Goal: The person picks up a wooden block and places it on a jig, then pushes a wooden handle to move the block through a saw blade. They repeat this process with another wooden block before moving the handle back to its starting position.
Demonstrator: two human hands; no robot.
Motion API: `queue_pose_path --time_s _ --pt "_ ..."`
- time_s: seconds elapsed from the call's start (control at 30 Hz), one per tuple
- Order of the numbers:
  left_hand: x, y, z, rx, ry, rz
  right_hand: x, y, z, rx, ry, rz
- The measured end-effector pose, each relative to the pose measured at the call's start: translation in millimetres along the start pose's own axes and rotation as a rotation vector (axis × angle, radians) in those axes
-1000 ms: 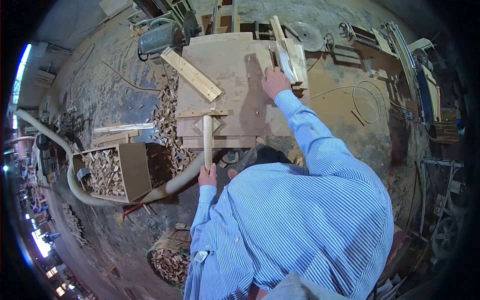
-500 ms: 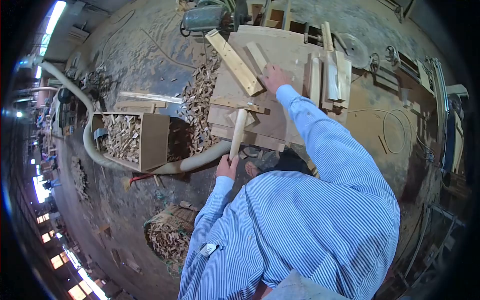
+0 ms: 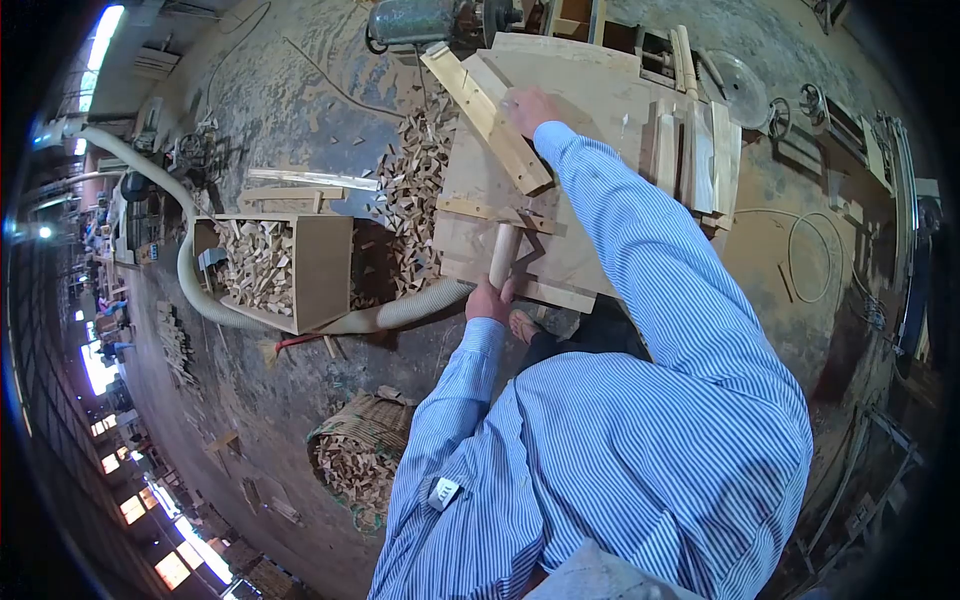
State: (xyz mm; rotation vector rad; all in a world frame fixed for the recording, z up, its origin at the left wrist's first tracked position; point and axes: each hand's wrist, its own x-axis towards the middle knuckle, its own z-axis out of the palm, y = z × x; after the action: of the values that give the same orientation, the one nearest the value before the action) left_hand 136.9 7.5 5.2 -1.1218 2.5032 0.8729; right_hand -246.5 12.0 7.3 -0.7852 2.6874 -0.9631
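Observation:
My left hand [image 3: 487, 303] is wrapped around the lower end of a round wooden rod [image 3: 504, 255] at the front of the wooden worktable [image 3: 610, 110]. The rod's far end lies by a narrow wooden strip [image 3: 468, 208] fixed across the tabletop. Farther out, my right hand [image 3: 530, 112] is closed on the near end of a short pale wood piece [image 3: 486, 75], its fingers partly hiding it. That piece lies close along a thick wooden bar [image 3: 490, 120] set at a slant on the table.
Several wood lengths [image 3: 695, 150] lie at the table's right. A motor [image 3: 412, 20] stands behind. To the left are a box of offcuts [image 3: 322, 270], a ribbed hose [image 3: 400, 312] and heaped scraps [image 3: 408, 180]; a basket [image 3: 375, 425] stands below.
My right hand has moved left and away from me, bringing the short wood piece against the slanted bar. My left hand has pushed the rod forward over the table. The view has shifted slightly.

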Motion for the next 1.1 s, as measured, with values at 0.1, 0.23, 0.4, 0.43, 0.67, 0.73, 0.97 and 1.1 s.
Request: queue_pose_path --time_s 0.1,0.23,0.4,0.43,0.67,0.73,0.97,1.1 --pt "4 -4 2 0.040 -0.016 0.003 4 -8 -4 0.013 -0.006 0.030" --pt "5 2 -2 0.072 -0.066 -0.021 12 -5 3 0.036 0.024 0.018" --pt "10 8 -5 0.071 -0.077 -0.028 25 6 12 0.055 0.079 -0.079" --pt "11 8 -5 0.051 -0.071 -0.021 27 7 13 0.054 0.081 -0.078" --pt "31 27 -6 0.070 -0.084 -0.038 50 15 6 0.127 0.076 -0.036" --pt "39 37 -7 0.075 -0.079 -0.044 63 23 6 0.124 0.075 -0.046" --pt "79 69 -5 0.025 -0.045 -0.020 107 39 -15 0.090 0.067 -0.034" --pt "93 88 -8 0.043 -0.019 -0.021 122 44 -26 0.054 0.049 -0.025"
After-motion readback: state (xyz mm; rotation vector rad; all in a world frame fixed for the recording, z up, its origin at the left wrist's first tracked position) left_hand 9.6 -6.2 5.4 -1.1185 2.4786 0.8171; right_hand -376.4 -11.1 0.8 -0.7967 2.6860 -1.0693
